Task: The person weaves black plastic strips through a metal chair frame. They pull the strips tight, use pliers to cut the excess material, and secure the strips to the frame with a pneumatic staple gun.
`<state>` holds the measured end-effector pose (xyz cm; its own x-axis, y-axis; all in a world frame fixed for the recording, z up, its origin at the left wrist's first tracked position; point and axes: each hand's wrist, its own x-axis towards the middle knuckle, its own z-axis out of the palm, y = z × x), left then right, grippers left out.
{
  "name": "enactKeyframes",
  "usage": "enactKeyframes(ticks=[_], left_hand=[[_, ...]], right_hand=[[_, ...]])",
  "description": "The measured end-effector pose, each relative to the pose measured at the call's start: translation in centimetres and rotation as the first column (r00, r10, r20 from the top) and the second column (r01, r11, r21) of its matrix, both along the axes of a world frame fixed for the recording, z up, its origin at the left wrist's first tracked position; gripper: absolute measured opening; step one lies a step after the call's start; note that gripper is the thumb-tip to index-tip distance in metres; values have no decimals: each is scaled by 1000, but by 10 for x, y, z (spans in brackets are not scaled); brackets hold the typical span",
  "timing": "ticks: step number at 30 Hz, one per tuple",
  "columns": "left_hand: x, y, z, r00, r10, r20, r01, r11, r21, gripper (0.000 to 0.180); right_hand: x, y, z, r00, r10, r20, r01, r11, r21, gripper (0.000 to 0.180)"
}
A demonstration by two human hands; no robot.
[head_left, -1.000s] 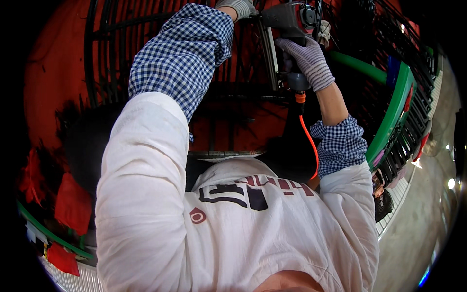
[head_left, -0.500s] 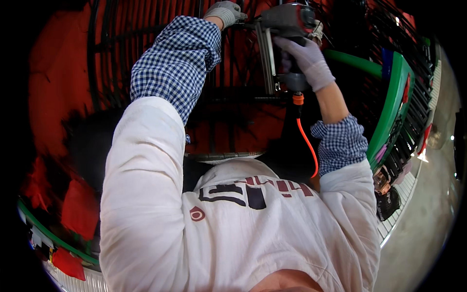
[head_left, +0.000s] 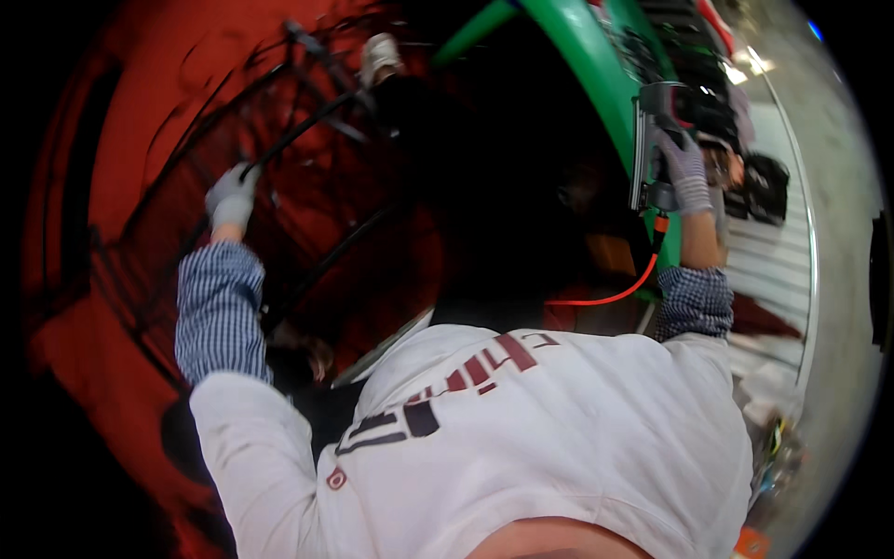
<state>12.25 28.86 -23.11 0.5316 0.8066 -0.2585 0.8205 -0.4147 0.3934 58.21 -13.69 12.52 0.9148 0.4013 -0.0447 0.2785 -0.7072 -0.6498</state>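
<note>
The left hand point(head_left: 231, 197), in a grey knitted glove, is closed around a thin black metal rod point(head_left: 307, 126) that belongs to a dark wire frame point(head_left: 186, 279) standing against a red panel point(head_left: 112, 140); the grip sits high on the rod, which looks like a way of steadying the frame, or the person's own body, while the other arm works. The right hand point(head_left: 687, 172), gloved the same way, is wrapped around the handle of a grey and black air-driven hand tool point(head_left: 663, 121) held up near a broad green painted beam point(head_left: 596, 65), with its long flat magazine hanging down on the left of the fist. An orange coiled hose point(head_left: 622, 291) runs from the bottom of the tool's handle down and across toward the person's chest, slack enough not to pull on the wrist. Both blue-and-white checked sleeves point(head_left: 216, 312) come out from under a white vest point(head_left: 559, 438) with dark red lettering. No carrying surface shows under the hands; the work stands upright before the person. To the right lie pale corrugated sheets point(head_left: 773, 270) and a grey concrete floor point(head_left: 843, 233) lit by bright spots, suggesting a workshop hall. The middle of the view is too dark to read.
</note>
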Motion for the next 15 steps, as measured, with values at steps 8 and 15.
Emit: enactKeyframes(ticks=[8,15], left_hand=[[13,0,24,976,-30,-214,44,997,60,54],[-1,-1,25,961,7,-277,2,999,32,52]], right_hand=[[90,-186,-20,868,-246,431,489,575,-656,60],[118,-97,-17,817,200,540,284,676,-680,73]])
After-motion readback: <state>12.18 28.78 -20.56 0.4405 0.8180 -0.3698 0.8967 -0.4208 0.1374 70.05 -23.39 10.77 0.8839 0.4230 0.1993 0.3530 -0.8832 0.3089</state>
